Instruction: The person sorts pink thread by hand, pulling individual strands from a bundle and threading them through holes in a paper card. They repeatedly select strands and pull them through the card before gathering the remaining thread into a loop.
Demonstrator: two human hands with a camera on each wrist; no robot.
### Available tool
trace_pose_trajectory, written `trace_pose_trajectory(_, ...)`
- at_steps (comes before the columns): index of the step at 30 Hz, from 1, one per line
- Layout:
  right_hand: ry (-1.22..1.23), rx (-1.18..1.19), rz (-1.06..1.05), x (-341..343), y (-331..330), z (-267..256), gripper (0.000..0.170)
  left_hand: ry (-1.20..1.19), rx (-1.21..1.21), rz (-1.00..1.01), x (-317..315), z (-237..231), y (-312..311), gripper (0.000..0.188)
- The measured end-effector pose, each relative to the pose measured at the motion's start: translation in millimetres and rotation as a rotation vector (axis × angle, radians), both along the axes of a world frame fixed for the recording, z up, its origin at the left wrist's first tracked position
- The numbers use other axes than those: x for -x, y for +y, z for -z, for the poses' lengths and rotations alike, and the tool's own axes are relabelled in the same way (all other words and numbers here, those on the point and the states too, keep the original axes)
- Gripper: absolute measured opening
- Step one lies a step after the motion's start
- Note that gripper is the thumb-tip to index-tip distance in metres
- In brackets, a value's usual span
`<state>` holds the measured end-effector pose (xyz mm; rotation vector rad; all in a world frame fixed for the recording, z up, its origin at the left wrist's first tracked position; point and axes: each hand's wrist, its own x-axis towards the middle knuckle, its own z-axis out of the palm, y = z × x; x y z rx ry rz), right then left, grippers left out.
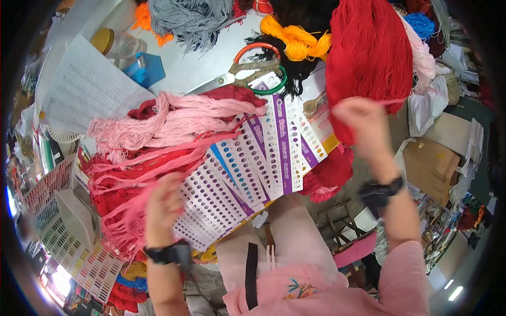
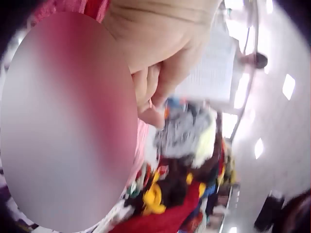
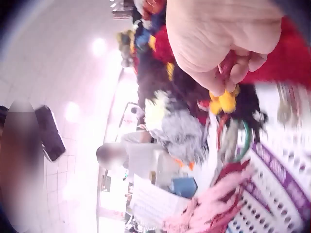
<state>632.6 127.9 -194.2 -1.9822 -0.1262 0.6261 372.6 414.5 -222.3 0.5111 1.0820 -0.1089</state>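
Observation:
Over the near left part of the pile, my left hand [image 1: 164,208], blurred, has its fingers curled and thumb in on pink thread [image 1: 138,196]. Thumb and fingertips of my right hand [image 1: 365,124] pinch a thin red strand [image 1: 392,100], which trails to the right across a big crimson hank [image 1: 369,52]. Between the hands lie fanned cross stitch cards [image 1: 282,142] with rows of punched holes. Light pink skeins [image 1: 158,126] and red skeins [image 1: 142,168] spread over the left of the cards.
Large scissors [image 1: 232,79] with red and green handles lie behind the cards. Further back are grey yarn [image 1: 190,23], orange yarn [image 1: 295,39], a blue box [image 1: 145,69], a jar [image 1: 124,45] and a printed sheet [image 1: 89,87]. A cardboard box [image 1: 432,163] stands at right.

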Motion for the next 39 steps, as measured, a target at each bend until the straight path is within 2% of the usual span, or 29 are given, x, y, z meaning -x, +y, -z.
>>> trace_pose_trajectory(1, 0.006, -0.135, -0.086, 13, 15, 33, 0.007, -0.063, -0.046, 0.147, -29, 12, -25, 0.023)
trace_pose_trajectory(2, -0.126, -0.155, -0.174, 22, 28, 63, 0.008, -0.093, -0.079, 0.262, -55, 21, -44, 0.022)
trace_pose_trajectory(3, -0.257, -0.143, -0.198, 30, 44, 78, 0.007, -0.099, -0.116, 0.309, -81, 22, -64, 0.021)
trace_pose_trajectory(5, -0.301, -0.110, -0.122, 40, 62, 99, 0.006, -0.127, -0.309, 0.443, -108, 42, -90, 0.021)
trace_pose_trajectory(6, -0.298, -0.112, -0.127, 44, 66, 107, 0.006, -0.123, -0.310, 0.438, -117, 49, -101, 0.021)
trace_pose_trajectory(8, -0.400, -0.057, -0.044, 50, 70, 119, 0.006, 0.033, -0.368, 0.354, -133, 58, -114, 0.018)
trace_pose_trajectory(9, -0.421, -0.079, -0.074, 52, 68, 123, 0.011, 0.036, -0.369, 0.355, -137, 58, -114, 0.018)
trace_pose_trajectory(15, -0.394, -0.064, -0.059, 57, 72, 113, 0.021, 0.097, -0.355, 0.518, -147, 62, -115, 0.015)
trace_pose_trajectory(17, -0.409, -0.040, -0.072, 55, 73, 114, 0.021, 0.067, -0.365, 0.297, -149, 66, -124, 0.014)
trace_pose_trajectory(21, -0.516, -0.005, -0.119, 53, 75, 117, 0.019, -0.010, -0.471, 0.308, -145, 68, -123, 0.011)
trace_pose_trajectory(23, -0.576, -0.006, -0.151, 44, 77, 123, 0.019, 0.009, -0.625, 0.694, -136, 59, -110, 0.015)
trace_pose_trajectory(25, -0.693, 0.023, -0.222, 28, 82, 131, 0.017, 0.033, -0.660, 0.708, -127, 58, -106, 0.015)
trace_pose_trajectory(27, -0.727, -0.005, -0.175, 24, 86, 130, 0.016, 0.009, -0.810, 0.783, -116, 68, -98, 0.015)
trace_pose_trajectory(28, -0.731, -0.024, -0.155, 26, 87, 129, 0.015, 0.010, -0.811, 0.780, -114, 69, -96, 0.015)
trace_pose_trajectory(29, -0.734, -0.025, -0.161, 32, 83, 127, 0.015, -0.032, -0.980, 0.853, -112, 69, -94, 0.013)
trace_pose_trajectory(30, -0.727, -0.063, -0.272, 42, 76, 125, 0.019, -0.073, -1.149, 0.924, -112, 70, -93, 0.012)
trace_pose_trajectory(31, -0.716, -0.102, -0.385, 52, 70, 124, 0.023, -0.069, -1.148, 0.915, -112, 67, -94, 0.012)
trace_pose_trajectory(32, -0.715, -0.105, -0.394, 61, 67, 122, 0.023, -0.014, -0.893, 0.782, -115, 61, -97, 0.010)
trace_pose_trajectory(33, -0.668, -0.071, -0.462, 69, 64, 121, 0.030, 0.034, -0.640, 0.646, -117, 58, -98, 0.009)
trace_pose_trajectory(34, -0.621, -0.036, -0.526, 75, 61, 120, 0.037, 0.035, -0.642, 0.642, -118, 60, -98, 0.009)
trace_pose_trajectory(35, -0.547, 0.019, -0.571, 78, 60, 117, 0.053, 0.031, -0.582, 0.589, -118, 65, -99, 0.008)
trace_pose_trajectory(39, -0.578, 0.016, -0.548, 83, 62, 114, 0.050, -0.066, -0.475, 0.460, -124, 68, -99, 0.010)
